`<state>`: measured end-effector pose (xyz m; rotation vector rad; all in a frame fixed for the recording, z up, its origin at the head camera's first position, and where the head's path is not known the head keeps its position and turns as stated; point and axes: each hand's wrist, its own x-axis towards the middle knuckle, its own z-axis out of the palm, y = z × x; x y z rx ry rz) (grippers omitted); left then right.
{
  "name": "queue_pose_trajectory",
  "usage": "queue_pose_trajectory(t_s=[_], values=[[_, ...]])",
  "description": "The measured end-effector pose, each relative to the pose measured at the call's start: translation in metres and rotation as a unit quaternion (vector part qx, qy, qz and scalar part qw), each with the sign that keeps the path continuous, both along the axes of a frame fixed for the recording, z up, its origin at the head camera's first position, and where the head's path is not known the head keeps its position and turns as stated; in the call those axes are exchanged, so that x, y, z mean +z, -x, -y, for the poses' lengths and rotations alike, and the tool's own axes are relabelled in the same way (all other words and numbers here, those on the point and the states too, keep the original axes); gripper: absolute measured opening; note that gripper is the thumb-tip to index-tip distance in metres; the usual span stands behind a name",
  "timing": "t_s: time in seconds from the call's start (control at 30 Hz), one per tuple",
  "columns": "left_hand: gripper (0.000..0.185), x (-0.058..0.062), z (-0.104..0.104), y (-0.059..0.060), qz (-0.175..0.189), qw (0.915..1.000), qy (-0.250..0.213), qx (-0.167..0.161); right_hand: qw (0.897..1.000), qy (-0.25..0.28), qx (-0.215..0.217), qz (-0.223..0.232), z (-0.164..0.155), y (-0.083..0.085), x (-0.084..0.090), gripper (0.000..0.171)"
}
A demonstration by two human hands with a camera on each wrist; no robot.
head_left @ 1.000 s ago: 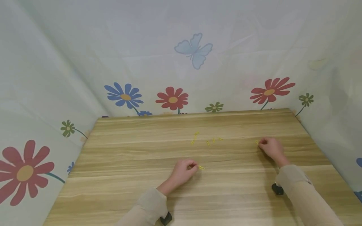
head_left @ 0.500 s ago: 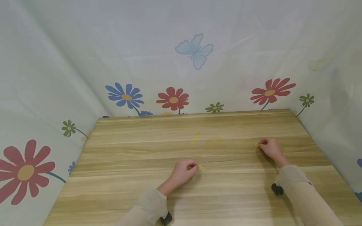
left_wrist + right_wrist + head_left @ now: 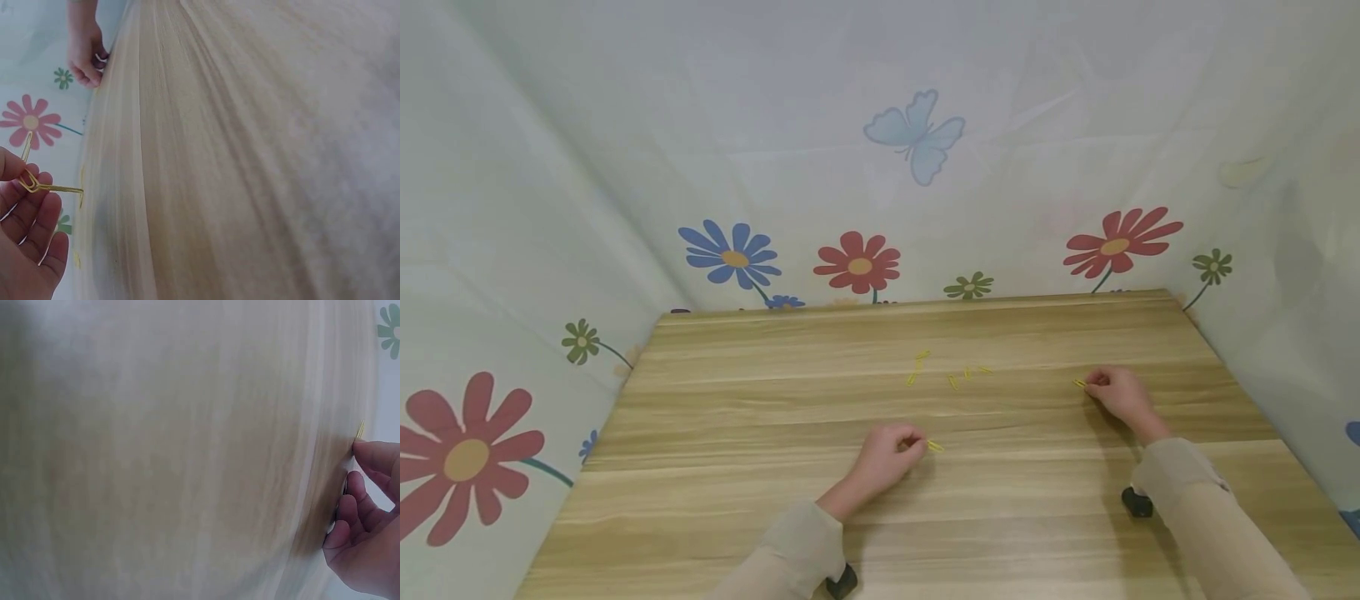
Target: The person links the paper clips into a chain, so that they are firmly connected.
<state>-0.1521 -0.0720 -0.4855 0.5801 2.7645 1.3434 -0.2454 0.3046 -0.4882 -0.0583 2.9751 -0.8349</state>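
Note:
My left hand (image 3: 913,442) rests on the wooden table (image 3: 737,433) near the middle. Its curled fingers pinch a yellow paper clip (image 3: 934,446) that sticks out to the right. In the left wrist view that hand (image 3: 31,187) holds two linked yellow clips (image 3: 47,185) between thumb and fingers. My right hand (image 3: 1092,382) lies farther right with its fingers curled, pinching a small yellow clip (image 3: 1078,383) against the table. The right wrist view shows that clip (image 3: 360,431) just above the fingertips (image 3: 365,450). Several loose yellow clips (image 3: 951,373) lie between and beyond the hands.
A pale curtain printed with flowers and a butterfly (image 3: 913,133) closes off the table at the back and both sides. Beige sleeves cover both forearms (image 3: 1195,500). The table's back edge (image 3: 917,302) meets the curtain.

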Motion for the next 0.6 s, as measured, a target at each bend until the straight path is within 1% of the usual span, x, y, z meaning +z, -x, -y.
queue_pose_trajectory(t_s=[0.27,0.6], values=[[0.015,-0.0023,0.0003,0.0007,-0.006,1.0,0.001,-0.001,1.0,-0.004,0.002,0.016,-0.0001,0.0007,0.0015,0.019],[0.015,-0.0005,0.0004,0.0,-0.001,1.0,0.002,-0.001,1.0,-0.005,0.005,0.027,0.0002,0.0009,0.0015,0.017]])
